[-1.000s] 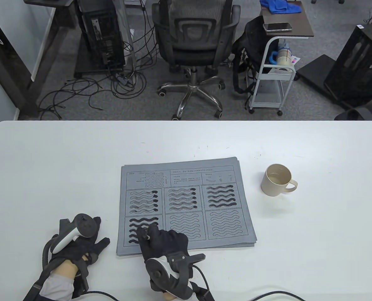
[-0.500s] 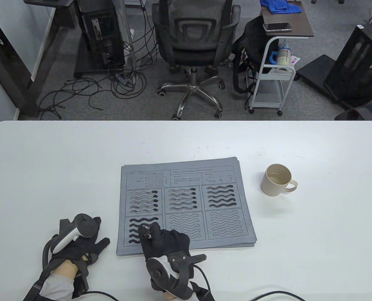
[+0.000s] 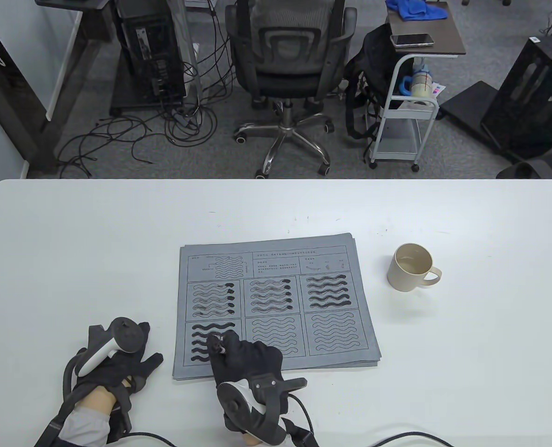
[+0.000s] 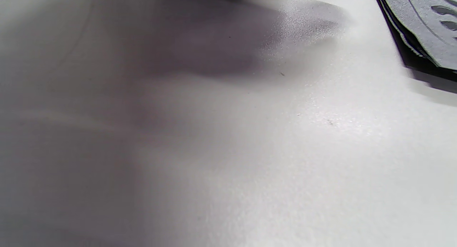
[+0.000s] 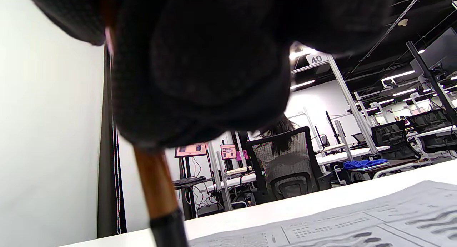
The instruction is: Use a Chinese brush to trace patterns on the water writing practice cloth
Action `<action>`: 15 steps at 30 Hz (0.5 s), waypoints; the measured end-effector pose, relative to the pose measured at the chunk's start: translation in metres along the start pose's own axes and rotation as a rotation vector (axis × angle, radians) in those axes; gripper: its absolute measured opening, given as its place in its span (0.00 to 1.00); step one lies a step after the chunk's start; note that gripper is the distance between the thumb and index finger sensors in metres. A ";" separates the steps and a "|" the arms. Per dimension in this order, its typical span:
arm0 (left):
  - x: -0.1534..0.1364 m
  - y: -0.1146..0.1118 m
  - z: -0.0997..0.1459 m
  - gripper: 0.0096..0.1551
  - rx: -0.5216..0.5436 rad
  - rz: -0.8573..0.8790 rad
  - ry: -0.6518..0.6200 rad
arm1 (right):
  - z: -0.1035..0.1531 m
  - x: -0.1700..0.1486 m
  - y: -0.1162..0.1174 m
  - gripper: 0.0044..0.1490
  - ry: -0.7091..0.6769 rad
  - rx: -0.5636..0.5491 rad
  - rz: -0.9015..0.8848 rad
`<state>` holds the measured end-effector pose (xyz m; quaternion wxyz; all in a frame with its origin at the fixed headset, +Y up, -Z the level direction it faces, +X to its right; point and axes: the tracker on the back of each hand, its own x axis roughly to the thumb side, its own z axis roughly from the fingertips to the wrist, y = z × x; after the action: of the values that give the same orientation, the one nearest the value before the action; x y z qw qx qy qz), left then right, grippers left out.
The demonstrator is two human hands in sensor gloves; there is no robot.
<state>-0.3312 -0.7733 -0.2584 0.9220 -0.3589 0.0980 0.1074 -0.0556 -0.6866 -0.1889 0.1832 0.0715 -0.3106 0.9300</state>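
A grey water writing cloth (image 3: 276, 302) printed with boxes of wavy lines lies on the white table (image 3: 71, 242). Three upper boxes and part of the lower left box show dark wet strokes. My right hand (image 3: 238, 354) grips a Chinese brush (image 3: 216, 343) over the lower left box; its brown wooden shaft shows in the right wrist view (image 5: 155, 190), with the tip hidden. My left hand (image 3: 117, 361) rests flat on the table just left of the cloth, holding nothing. The cloth's corner shows in the left wrist view (image 4: 428, 29).
A beige cup (image 3: 412, 267) stands on the table to the right of the cloth. Beyond the table's far edge are an office chair (image 3: 289, 60), a small rolling cart (image 3: 411, 93) and cables on the floor.
My right hand with the brush has shifted slightly to the right along the wavy line in the lower left box. The left hand has not moved.
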 end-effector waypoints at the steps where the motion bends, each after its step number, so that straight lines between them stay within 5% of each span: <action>1: 0.000 0.000 0.000 0.47 0.000 0.000 0.000 | 0.000 0.000 0.000 0.28 0.000 0.000 0.000; 15: 0.001 0.000 0.001 0.47 0.006 -0.006 -0.006 | 0.000 -0.003 -0.014 0.28 0.007 -0.051 -0.073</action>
<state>-0.3304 -0.7724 -0.2583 0.9237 -0.3560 0.0945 0.1055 -0.0480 -0.6771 -0.1823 0.2198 0.0748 -0.3307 0.9147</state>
